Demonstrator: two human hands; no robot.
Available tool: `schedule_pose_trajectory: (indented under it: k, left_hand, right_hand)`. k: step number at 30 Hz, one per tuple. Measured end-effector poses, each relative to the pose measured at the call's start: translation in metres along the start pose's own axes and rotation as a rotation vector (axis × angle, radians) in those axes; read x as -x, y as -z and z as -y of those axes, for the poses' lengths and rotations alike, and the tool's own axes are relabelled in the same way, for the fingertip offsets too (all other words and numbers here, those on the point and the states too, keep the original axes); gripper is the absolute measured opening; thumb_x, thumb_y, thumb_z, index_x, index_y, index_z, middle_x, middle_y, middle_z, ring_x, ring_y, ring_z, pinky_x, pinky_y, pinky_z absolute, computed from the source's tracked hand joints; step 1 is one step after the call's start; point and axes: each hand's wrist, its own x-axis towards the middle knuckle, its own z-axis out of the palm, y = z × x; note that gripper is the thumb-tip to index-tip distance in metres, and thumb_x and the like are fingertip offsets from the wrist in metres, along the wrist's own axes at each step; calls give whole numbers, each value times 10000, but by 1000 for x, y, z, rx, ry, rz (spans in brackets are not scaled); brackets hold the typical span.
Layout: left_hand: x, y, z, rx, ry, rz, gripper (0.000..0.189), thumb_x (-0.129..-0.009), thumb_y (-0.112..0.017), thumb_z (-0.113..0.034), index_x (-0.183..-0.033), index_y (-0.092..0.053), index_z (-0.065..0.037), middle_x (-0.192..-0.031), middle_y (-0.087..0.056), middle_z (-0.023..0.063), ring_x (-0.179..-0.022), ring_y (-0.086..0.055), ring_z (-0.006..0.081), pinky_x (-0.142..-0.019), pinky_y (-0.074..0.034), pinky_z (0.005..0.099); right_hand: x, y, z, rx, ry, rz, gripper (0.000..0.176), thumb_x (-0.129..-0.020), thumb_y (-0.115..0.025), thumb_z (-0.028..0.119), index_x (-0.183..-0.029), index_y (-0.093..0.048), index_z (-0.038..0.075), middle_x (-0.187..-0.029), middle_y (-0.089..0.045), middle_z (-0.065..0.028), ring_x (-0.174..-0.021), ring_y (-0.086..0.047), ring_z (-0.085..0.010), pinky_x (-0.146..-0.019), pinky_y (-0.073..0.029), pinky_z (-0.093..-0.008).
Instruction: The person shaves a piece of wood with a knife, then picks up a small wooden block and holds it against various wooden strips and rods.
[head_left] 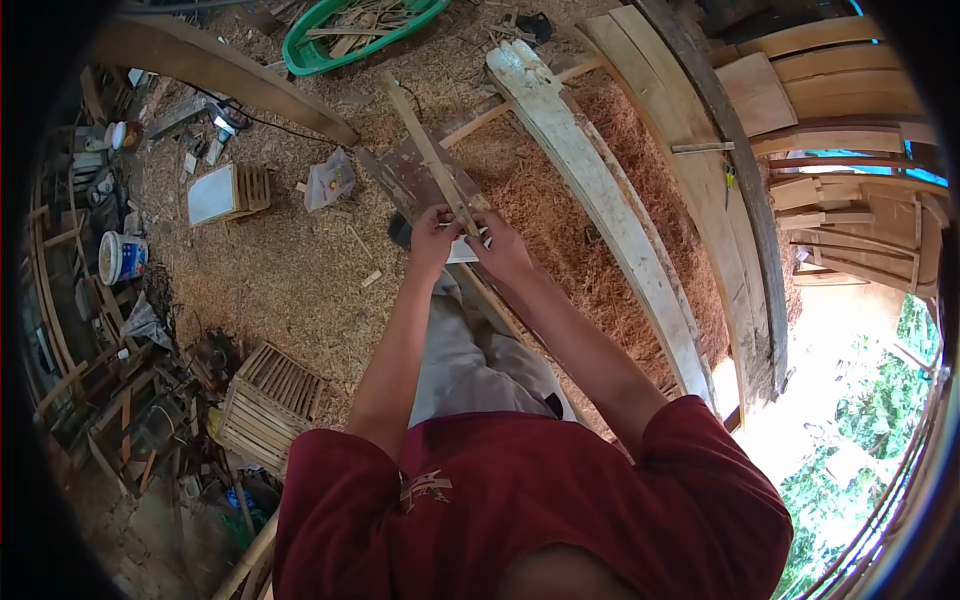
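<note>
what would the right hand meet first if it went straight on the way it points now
For the right hand, most likely the narrow wooden strip right in front of it; the reddish-brown board seems next, though depth is unclear.

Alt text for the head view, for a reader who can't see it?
A left hand and right hand hold a long, narrow wooden strip over a reddish-brown wooden plank. A green plastic basin of wood scraps sits on the shavings-covered floor.
</note>
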Motion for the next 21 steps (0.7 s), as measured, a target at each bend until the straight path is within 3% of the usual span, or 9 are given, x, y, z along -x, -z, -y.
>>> schedule_pose_trajectory:
  k: [1,3,6,9,12,15,21]
  left_hand:
    - [-1,2,2,-22,-44,13,234,-932,-689,-21,-1154,-621,8,-942,-665,44,-806,-631,117,-705,-525,271]
    - [1,7,3,-66,-126,37,233,-926,-701,-40,-1141,-625,6,-930,-660,53,-796,-629,129,-703,-522,284]
    - [9,17,5,-321,-107,-135,292,-892,-758,-118,-1120,-630,13,-907,-656,78,-785,-628,152,-704,-519,307]
    - [8,40,55,-726,-453,-340,350,-860,-797,-188,-1084,-631,23,-895,-663,96,-780,-634,164,-699,-514,315]
    - [22,44,72,-477,-91,-199,355,-852,-805,-202,-1056,-627,29,-925,-684,112,-813,-662,174,-721,-525,312]
    - [28,41,79,-393,38,-102,331,-877,-778,-176,-1071,-612,35,-952,-697,131,-849,-686,182,-745,-536,307]
    - [29,35,81,-302,-6,-66,314,-916,-742,-149,-1115,-585,36,-929,-702,123,-840,-688,169,-743,-533,306]
  right_hand:
    - [-3,-1,5,-40,-58,51,462,-890,-687,190,-1301,-531,46,-1182,-634,-259,-1094,-629,-426,-935,-507,-490]
    - [-8,-17,-8,-48,-51,9,423,-908,-648,143,-1295,-519,32,-1207,-614,-258,-1075,-643,-408,-907,-516,-478]
    - [-7,-39,-31,-4,-79,-113,391,-927,-589,111,-1286,-477,8,-1214,-582,-291,-1106,-608,-445,-931,-489,-502]
    - [3,-50,-45,82,-110,-201,386,-936,-557,110,-1285,-449,-16,-1192,-563,-309,-1133,-564,-479,-971,-451,-529]
    - [11,-55,-59,220,-40,-259,382,-935,-550,121,-1277,-448,-12,-1207,-537,-297,-1176,-517,-485,-992,-407,-562]
    - [18,-53,-58,337,-13,-302,407,-937,-556,139,-1299,-444,-8,-1211,-529,-279,-1172,-507,-474,-1004,-375,-580]
    - [22,-61,-59,494,22,-407,438,-927,-619,164,-1342,-524,62,-1261,-495,-220,-1187,-483,-406,-1022,-353,-537]
